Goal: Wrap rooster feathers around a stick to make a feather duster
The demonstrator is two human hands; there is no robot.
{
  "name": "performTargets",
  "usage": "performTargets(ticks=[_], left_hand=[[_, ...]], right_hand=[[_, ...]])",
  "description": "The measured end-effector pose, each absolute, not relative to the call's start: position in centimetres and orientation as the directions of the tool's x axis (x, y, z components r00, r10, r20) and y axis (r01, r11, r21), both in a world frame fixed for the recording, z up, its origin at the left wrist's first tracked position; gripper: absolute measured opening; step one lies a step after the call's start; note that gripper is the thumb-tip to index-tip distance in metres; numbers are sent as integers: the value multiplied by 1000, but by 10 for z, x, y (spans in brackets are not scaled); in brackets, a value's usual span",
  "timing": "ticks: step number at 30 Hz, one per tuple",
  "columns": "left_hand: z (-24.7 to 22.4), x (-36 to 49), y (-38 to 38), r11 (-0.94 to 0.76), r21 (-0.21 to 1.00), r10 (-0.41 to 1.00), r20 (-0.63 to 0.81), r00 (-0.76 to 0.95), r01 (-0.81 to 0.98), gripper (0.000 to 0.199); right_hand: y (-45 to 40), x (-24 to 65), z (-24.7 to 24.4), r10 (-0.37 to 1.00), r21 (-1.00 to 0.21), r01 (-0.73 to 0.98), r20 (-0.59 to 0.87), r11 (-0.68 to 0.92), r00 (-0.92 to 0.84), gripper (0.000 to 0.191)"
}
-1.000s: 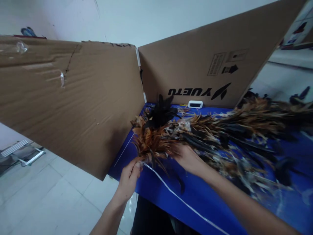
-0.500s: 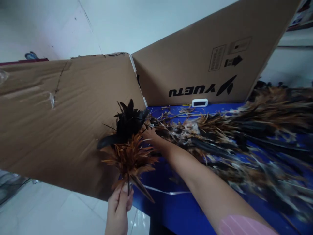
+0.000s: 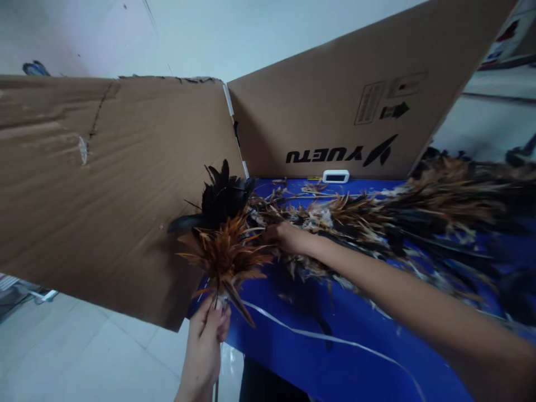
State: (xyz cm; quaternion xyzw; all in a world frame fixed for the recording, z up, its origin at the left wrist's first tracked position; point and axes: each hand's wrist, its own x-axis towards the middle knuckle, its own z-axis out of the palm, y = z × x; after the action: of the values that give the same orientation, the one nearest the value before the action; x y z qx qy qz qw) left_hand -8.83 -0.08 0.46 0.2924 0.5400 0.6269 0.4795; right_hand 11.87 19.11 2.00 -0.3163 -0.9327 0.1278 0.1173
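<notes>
My left hand (image 3: pixel 208 335) is closed round the lower end of an orange-brown feather bundle (image 3: pixel 226 251), which stands upright with a thin stick below the fist. Just behind that bundle are black feathers (image 3: pixel 226 195) by the cardboard. My right hand (image 3: pixel 285 237) reaches across to the left end of a long heap of loose feathers (image 3: pixel 368 215). Its fingertips are hidden among dark and brown feathers, so their grip cannot be made out.
Two cardboard panels (image 3: pixel 125 184) stand at the left and back of the blue tabletop (image 3: pixel 355 363). A small white device (image 3: pixel 335 176) rests against the back panel. A thin white ribbon (image 3: pixel 314 335) curves across the front.
My right hand has moved right and slightly down along the feather heap, and its forearm lies flatter. My left hand still holds the orange-brown bundle. More ribbon shows.
</notes>
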Motion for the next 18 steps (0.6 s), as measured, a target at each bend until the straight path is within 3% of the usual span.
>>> performTargets(ticks=[4,7,11,15,18], left_hand=[[3,-81,-2,70,950,925,-176,-336,-305,33],[-1,-70,-2,124,947,944,-205,-257,-298,34],[-4,-50,2,184,946,967,-222,-121,-266,37],[-4,-34,8,232,945,968,-247,-39,-231,35],[-4,-26,8,245,946,968,-250,0,-214,34]], right_hand=[[131,167,12,623,-360,553,108,751,-775,40],[95,201,5,696,-477,577,110,663,-709,46],[62,239,-1,827,-624,590,176,513,-533,34],[38,256,-4,922,-592,707,267,387,-280,24],[27,250,-9,901,-513,743,305,429,-310,23]])
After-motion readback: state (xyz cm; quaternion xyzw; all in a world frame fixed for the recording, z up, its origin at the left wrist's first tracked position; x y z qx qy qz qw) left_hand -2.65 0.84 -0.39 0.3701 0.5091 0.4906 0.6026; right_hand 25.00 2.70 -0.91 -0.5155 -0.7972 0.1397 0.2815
